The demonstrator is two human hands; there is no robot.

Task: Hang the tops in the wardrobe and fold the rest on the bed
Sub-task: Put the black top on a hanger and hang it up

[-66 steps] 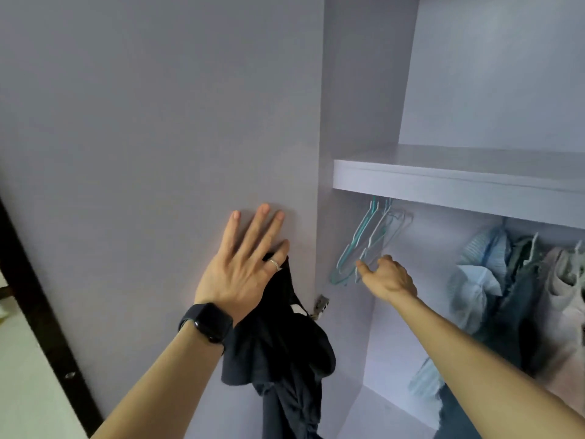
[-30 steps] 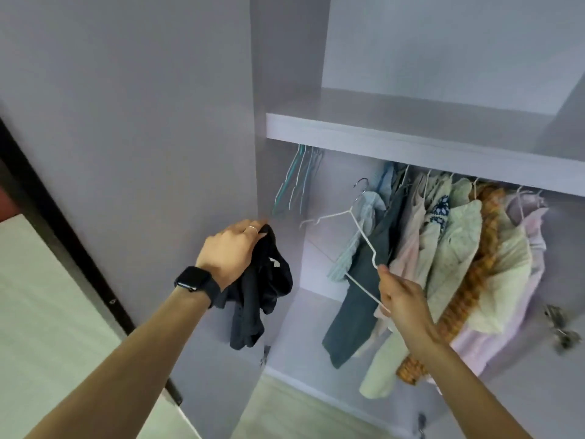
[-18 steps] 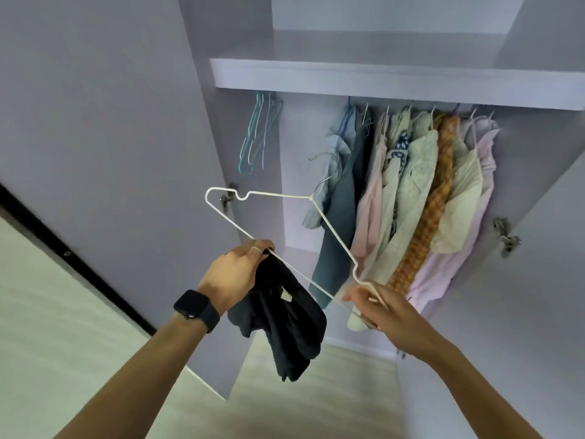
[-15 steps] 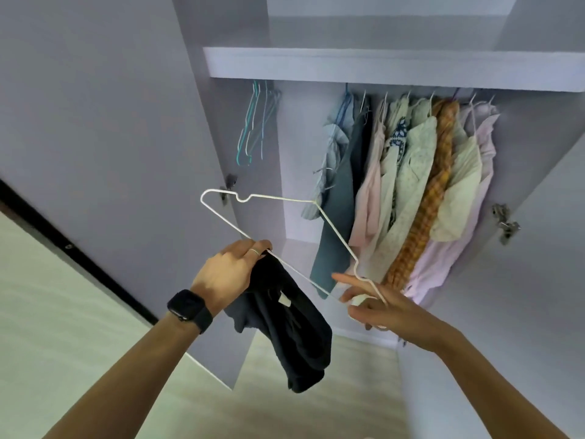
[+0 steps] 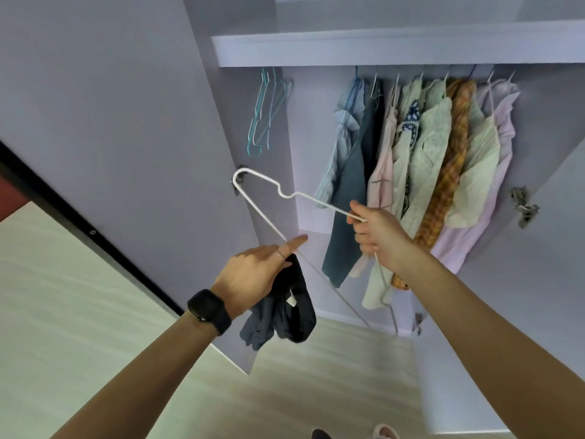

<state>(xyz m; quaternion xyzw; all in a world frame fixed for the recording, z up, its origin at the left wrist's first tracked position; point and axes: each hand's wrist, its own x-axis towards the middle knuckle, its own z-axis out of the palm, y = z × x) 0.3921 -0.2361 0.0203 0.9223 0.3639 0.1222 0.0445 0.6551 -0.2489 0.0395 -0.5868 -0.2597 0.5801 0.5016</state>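
Right grip [image 5: 376, 236] is curled round the neck of a white wire hanger [image 5: 260, 213] before the open wardrobe [image 5: 380, 52]. Left grip [image 5: 253, 277] pinches a dark top [image 5: 281, 315], forefinger straight by the hanger's bar. The top's white tag [image 5: 292, 301] is too small to read. Teal hangers [image 5: 266, 112] and hung clothes [image 5: 427, 160] line the rail behind.

1 white wire hanger [image 5: 260, 213] and 1 crumpled dark navy garment [image 5: 285, 312] are counted. 2 hands are seen, 1 left hand [image 5: 253, 274] and 1 right hand [image 5: 380, 236]. 1 black smartwatch [image 5: 209, 310] and 1 thin ring [image 5: 279, 255] are worn. About 8 hung garments [image 5: 427, 153] are counted under 1 lilac shelf [image 5: 380, 45]. Roughly 4 empty teal and white hangers [image 5: 266, 115] are bunched; the exact number cannot be told. 3 metal hinges [image 5: 524, 205] are visible.
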